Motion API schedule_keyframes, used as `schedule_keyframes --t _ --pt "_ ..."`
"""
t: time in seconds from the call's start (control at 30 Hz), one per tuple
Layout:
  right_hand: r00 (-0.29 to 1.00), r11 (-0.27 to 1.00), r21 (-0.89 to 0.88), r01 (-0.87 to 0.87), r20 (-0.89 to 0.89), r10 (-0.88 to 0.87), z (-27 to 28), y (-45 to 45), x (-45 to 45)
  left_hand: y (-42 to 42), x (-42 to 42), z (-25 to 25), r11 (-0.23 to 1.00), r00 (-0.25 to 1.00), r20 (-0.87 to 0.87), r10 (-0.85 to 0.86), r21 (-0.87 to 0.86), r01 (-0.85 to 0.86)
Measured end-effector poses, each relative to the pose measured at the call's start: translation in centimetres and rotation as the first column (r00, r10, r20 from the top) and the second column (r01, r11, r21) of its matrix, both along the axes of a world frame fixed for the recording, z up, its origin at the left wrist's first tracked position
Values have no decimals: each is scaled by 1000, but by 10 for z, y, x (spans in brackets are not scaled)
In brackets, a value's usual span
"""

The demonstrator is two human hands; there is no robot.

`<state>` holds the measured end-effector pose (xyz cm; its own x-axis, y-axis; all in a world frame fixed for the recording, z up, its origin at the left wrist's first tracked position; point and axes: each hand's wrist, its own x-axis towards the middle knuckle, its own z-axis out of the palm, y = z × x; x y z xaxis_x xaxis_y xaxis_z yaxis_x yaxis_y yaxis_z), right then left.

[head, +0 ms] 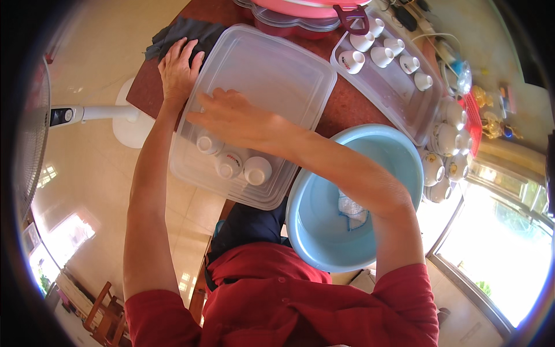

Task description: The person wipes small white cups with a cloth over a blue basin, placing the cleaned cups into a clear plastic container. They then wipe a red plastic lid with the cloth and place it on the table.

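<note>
My left hand (180, 71) rests on a dark grey cloth (186, 34) at the table's corner, fingers spread, beside a translucent plastic lid or shallow tray (277, 69). My right arm reaches across this plastic piece, and my right hand (236, 115) is over its left part with the fingers apart; whether they touch anything under them cannot be told. Several white cups, one of them here (257, 171), stand upside down at its near end. On the right, a light blue basin (303, 225) holds a white mesh cloth (353, 210) with blue edging, partly behind my forearm.
A clear plastic tray (403, 102) with several upturned small cups lies at the back right. Stacked bowls (444, 139) stand beyond it. A pink lidded container (299, 8) is at the far edge. A fan (32, 130) stands on the left. The reddish tabletop (355, 102) shows between trays.
</note>
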<state>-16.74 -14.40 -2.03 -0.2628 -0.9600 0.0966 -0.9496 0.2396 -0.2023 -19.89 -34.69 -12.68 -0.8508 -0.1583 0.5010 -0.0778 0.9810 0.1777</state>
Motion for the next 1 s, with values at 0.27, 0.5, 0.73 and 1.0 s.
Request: schedule_keyframes --t 0.27,0.5,0.73,1.0 --pt "974 941 -294 167 197 -112 19 58 -26 -2 -1 -2 999 1000 15 23 -30 -22" --pt "699 690 -159 706 309 -645 58 220 -80 -4 0 -3 1000 999 33 9 -10 -9" --pt "323 329 80 941 84 -943 -7 309 -148 -4 -3 -3 1000 999 36 6 -10 -5" --pt "295 294 21 955 -16 -955 -25 305 -161 -2 0 -2 1000 1000 30 6 8 -7"
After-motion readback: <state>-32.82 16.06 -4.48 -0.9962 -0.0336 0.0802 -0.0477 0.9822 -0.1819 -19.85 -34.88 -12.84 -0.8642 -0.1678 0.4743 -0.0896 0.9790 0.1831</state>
